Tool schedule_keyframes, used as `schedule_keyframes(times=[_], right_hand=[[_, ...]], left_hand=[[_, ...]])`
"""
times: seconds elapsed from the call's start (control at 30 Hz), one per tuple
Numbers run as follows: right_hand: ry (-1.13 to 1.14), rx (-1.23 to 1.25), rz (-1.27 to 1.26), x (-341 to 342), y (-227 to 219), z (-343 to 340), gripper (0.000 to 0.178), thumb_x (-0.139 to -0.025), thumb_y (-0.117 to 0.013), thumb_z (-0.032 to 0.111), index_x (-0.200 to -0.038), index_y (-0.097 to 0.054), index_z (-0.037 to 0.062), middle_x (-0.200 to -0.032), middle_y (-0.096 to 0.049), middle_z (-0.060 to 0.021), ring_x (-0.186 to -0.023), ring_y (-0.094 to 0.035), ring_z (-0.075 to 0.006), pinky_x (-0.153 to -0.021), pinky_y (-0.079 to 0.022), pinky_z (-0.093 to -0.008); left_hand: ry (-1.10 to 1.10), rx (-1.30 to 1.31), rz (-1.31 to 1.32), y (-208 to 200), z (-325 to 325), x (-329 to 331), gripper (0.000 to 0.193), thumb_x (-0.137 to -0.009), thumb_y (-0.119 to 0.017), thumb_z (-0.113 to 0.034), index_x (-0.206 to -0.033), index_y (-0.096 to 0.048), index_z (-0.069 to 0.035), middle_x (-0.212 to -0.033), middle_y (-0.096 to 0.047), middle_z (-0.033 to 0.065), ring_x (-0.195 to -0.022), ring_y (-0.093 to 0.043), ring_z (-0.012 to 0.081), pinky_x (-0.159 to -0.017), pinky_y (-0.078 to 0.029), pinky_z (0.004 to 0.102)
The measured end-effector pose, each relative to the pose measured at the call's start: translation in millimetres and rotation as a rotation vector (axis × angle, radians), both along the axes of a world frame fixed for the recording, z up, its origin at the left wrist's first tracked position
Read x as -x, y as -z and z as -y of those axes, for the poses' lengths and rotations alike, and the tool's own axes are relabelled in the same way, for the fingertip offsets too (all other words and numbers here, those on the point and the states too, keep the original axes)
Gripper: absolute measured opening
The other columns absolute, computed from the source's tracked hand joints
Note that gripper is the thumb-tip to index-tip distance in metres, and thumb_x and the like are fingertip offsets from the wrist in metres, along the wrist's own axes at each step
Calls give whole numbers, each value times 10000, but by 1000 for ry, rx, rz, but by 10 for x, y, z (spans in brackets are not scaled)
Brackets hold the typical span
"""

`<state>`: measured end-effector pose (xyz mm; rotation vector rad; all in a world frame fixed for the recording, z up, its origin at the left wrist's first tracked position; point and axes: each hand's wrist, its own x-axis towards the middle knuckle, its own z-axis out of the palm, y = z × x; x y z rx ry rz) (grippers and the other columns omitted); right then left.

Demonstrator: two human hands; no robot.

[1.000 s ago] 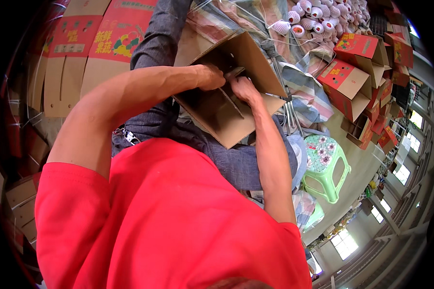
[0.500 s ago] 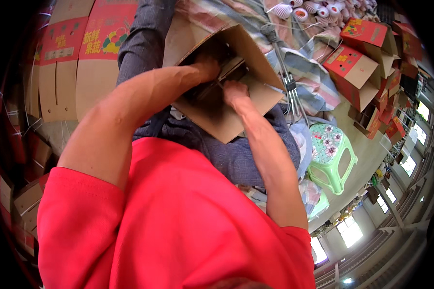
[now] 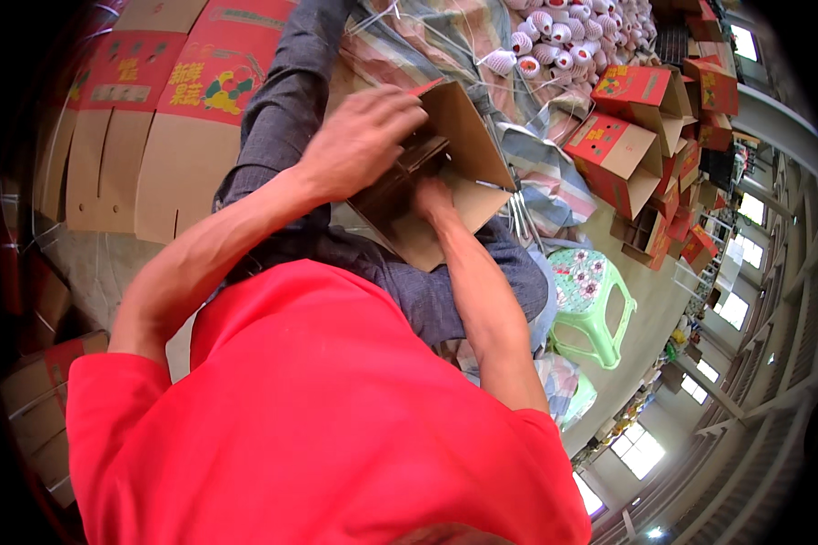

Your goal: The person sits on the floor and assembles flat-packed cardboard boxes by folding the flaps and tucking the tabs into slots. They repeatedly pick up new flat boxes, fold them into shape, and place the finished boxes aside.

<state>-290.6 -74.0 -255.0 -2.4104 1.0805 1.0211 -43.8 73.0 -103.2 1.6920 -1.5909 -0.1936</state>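
Observation:
An open cardboard box is tilted between my legs, its brown inner flaps spread outward. My right hand reaches inside it against brown cardboard folds; the fingers are out of sight there. Over the box's left rim hovers my left hand, slightly blurred, its fingers stretched out with nothing seen in them. The deeper inside of the box is dark.
Flattened red and brown cartons lie at the left. Fruit in white foam nets is heaped at the far right on a striped sheet. Open red cartons and a green plastic stool stand right.
My left hand has come out of the box and up to its left rim. My right hand has stayed in the box, reaching a little deeper. The view has shifted.

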Motion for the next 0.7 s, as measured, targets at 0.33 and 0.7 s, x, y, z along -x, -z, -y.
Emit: schedule_keyframes(times=[0.33,0.7], right_hand=[[199,18,571,-29,-587,336,349,-955,-683,311,-1055,-754,-15,-1078,-732,-303,-1036,-680,-463,-917,-555,-525],[179,-73,1057,-234,-1253,387,216,-880,-735,210,-996,-782,34,-956,-758,-192,-871,-710,-250,-760,-577,-435]], left_hand=[[-349,-20,-886,538,-556,-344,546,-1107,-576,-283,-1553,-493,21,-1516,-595,227,-1402,-581,305,-1174,-449,393],[-352,40,-1408,675,-547,-539,447,-1162,-498,-359,-1441,-580,-21,-1339,-628,123,-1150,-675,210,-987,-569,361]])
